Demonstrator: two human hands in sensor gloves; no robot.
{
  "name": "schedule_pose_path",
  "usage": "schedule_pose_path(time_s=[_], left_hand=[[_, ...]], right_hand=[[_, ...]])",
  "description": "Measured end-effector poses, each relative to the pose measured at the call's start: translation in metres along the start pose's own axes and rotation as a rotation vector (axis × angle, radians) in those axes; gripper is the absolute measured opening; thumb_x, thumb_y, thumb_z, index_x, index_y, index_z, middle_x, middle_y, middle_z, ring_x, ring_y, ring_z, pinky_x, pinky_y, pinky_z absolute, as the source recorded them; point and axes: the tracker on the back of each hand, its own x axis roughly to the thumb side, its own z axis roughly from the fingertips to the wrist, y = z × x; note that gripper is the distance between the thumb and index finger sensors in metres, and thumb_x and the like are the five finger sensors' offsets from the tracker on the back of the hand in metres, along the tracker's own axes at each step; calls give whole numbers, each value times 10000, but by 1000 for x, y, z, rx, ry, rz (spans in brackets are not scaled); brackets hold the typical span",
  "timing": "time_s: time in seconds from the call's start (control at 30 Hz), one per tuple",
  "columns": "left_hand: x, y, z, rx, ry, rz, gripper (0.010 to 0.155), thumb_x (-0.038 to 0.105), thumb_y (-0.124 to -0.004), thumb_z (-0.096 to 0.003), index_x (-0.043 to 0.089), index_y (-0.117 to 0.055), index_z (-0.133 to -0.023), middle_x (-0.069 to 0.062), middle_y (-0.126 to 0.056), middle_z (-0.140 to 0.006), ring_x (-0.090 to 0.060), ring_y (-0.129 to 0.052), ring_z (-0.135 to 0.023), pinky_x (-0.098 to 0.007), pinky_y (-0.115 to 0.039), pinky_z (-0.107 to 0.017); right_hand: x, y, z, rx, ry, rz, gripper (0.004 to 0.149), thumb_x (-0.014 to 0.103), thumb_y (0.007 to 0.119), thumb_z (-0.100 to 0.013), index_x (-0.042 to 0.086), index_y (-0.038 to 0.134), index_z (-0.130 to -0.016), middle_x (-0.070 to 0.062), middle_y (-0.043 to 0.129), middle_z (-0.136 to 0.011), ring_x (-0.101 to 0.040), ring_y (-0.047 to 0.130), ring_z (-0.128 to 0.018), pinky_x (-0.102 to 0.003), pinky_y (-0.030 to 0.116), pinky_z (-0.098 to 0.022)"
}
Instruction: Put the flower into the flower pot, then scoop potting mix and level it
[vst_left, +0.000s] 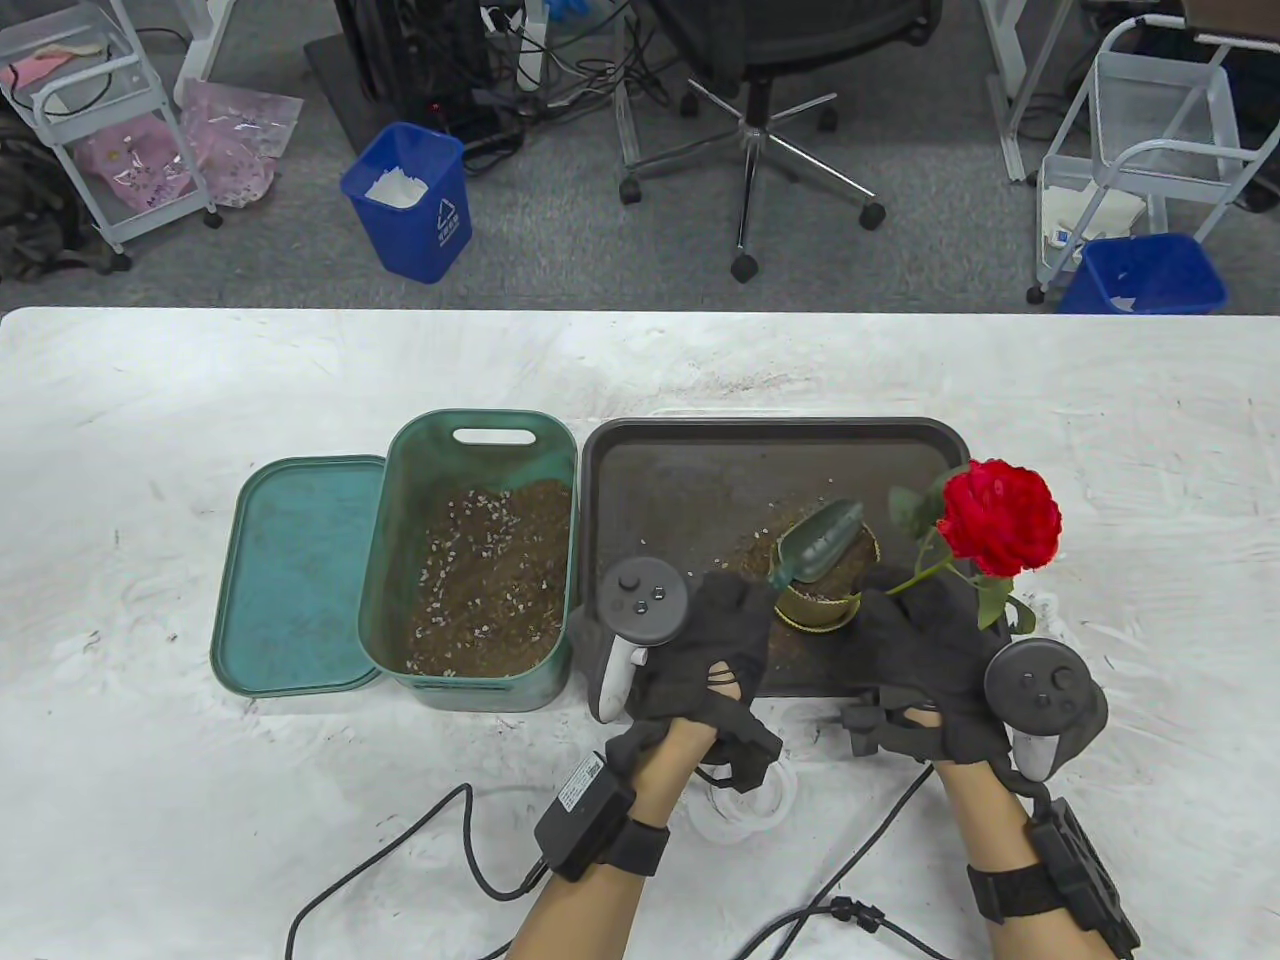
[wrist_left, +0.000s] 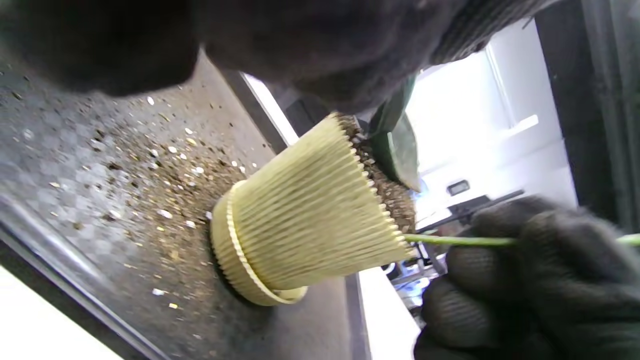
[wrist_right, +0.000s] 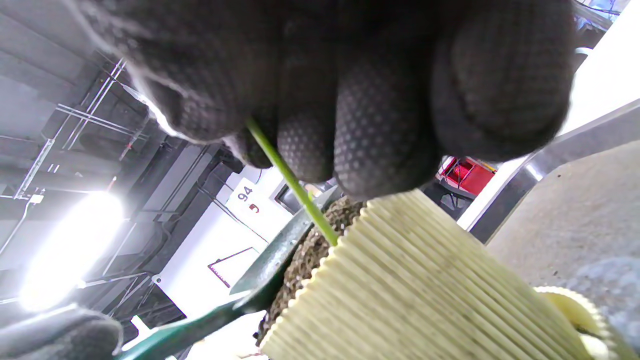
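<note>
A yellow ribbed flower pot (vst_left: 815, 600) stands on the dark tray (vst_left: 700, 470), with potting mix heaped to its rim (wrist_left: 395, 195). My right hand (vst_left: 920, 630) pinches the green stem (wrist_right: 290, 180) of a red rose (vst_left: 998, 517). The stem's lower end goes into the pot at its rim, and the bloom leans out to the right. My left hand (vst_left: 720, 640) grips the handle of a green scoop (vst_left: 825, 540), whose blade lies over the soil in the pot (wrist_right: 270, 260). Most of the handle is hidden by the glove.
A green bin (vst_left: 480, 440) part full of potting mix stands left of the tray, its lid (vst_left: 290, 570) lying flat beside it. Spilled mix is scattered on the tray floor (wrist_left: 150, 165). Cables and a white ring (vst_left: 740, 800) lie near the table's front edge.
</note>
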Motion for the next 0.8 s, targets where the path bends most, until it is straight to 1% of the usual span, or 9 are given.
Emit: schedule_pose_path(time_s=[0.07,0.2,0.27,0.4,0.5,0.57,0.67,0.73,0.8], left_hand=[[0,1,0,6,-4,8,458,543,-665,-463,210,-811,-743,147,-962,-382,13,-974,6,-238,-945,-107],[0,0,0,-20,-70,142,460,536,-657,-478,199,-800,-757,143,-958,-399,13,-977,-12,-238,-946,-127],[4,-1,1,-26,-94,101,461,538,-663,-477,199,-801,-757,142,-959,-398,11,-978,-12,-240,-946,-128],[8,-8,4,25,-84,-38,458,542,-687,-464,201,-825,-736,140,-968,-371,9,-974,12,-244,-947,-108],[13,-7,6,46,-107,-85,457,545,-691,-462,205,-829,-733,139,-970,-367,7,-974,15,-245,-947,-106],[11,-3,6,59,-108,-40,460,542,-673,-470,202,-815,-746,147,-965,-383,18,-978,1,-233,-951,-122],[-1,8,4,71,-43,157,464,536,-662,-481,193,-796,-763,141,-958,-403,13,-981,-16,-240,-950,-136],[-9,11,1,72,-28,206,468,535,-653,-481,192,-787,-770,139,-955,-412,9,-982,-25,-243,-949,-144],[-15,10,-1,69,11,202,469,533,-654,-480,188,-788,-768,137,-957,-408,9,-982,-20,-244,-949,-139]], right_hand=[[0,0,0,0,0,-1,376,322,865,-355,183,911,-701,-135,1013,-635,-342,1046,-393,-501,928,-272],[0,0,0,0,0,-1,376,322,865,-355,183,911,-701,-134,1012,-636,-342,1045,-394,-502,927,-271],[0,0,0,0,1,-3,376,322,865,-355,183,911,-701,-134,1012,-635,-342,1045,-394,-501,928,-271],[0,0,0,-1,0,-1,375,322,865,-354,184,911,-700,-134,1012,-636,-341,1046,-394,-500,928,-272],[0,0,0,-1,1,-2,374,323,864,-355,184,912,-700,-133,1012,-635,-342,1045,-393,-501,928,-271],[0,0,0,-1,0,-1,377,324,864,-354,183,911,-701,-134,1013,-634,-341,1046,-394,-500,928,-272],[0,0,0,-1,0,-3,376,323,864,-355,183,911,-701,-133,1012,-635,-341,1045,-393,-500,928,-271],[0,0,0,0,1,-4,377,325,863,-355,183,911,-701,-133,1012,-635,-341,1045,-394,-500,928,-271],[0,0,0,0,0,-4,377,326,863,-355,185,911,-701,-133,1012,-635,-340,1046,-393,-499,929,-270]])
